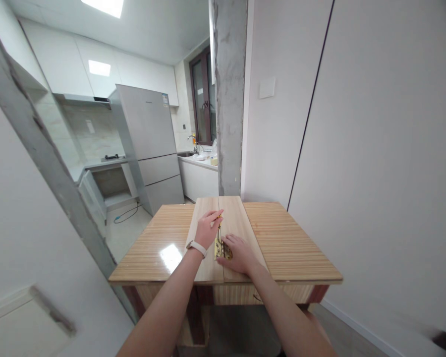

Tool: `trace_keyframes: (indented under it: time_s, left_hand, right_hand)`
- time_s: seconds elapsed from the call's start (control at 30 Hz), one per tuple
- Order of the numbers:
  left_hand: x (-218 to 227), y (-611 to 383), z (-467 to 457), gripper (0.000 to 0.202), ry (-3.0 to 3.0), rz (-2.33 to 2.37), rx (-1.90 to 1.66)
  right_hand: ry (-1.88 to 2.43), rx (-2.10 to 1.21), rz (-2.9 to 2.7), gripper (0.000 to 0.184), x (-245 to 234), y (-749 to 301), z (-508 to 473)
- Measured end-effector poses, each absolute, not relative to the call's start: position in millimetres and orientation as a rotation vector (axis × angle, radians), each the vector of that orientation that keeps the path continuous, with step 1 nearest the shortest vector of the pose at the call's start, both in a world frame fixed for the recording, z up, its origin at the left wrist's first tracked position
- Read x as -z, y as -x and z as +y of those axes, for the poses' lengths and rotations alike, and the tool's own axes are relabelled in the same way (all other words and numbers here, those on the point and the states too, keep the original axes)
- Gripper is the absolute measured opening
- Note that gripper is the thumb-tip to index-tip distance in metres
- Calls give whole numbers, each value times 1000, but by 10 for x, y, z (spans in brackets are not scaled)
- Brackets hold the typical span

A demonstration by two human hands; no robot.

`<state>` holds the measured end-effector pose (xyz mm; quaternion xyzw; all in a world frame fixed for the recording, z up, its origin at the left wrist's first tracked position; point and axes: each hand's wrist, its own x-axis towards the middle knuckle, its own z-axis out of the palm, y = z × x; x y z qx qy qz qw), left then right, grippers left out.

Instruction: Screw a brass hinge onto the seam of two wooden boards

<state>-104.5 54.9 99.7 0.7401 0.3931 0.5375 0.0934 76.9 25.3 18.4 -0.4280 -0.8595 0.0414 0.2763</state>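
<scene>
My left hand, with a pale watch band on the wrist, pinches a small screwdriver with an orange-yellow handle. Its thin shaft points down to a brass hinge. My right hand rests low on the wood, thumb and fingers closed around the hinge's right side and partly covering it. Beneath lie two pale boards, a left board and a right board, side by side with a thin seam between them. The hinge sits across that seam. Whether the tip is in a screw is too small to tell.
The boards lie on a striped wooden table with a drawer handle at its front. Behind stand a grey fridge, a sink counter and a bare concrete post. A white wall rises on the right.
</scene>
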Motion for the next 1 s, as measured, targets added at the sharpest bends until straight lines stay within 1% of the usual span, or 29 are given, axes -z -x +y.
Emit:
trace_keyframes:
  time_s: [0.23, 0.73, 1.0]
  left_hand:
    - [-986, 1032, 558, 37, -2204, 1097, -1538]
    - [-1003, 1051, 530, 32, -2121, 1145, -1527]
    - [-999, 1062, 531, 29, -2109, 1119, -1595]
  right_hand:
    - [1162, -126, -2299, 73, -176, -767, 253]
    - [1175, -122, -2308, 74, -174, -769, 256]
    - [1168, -132, -2313, 72, -179, -769, 252]
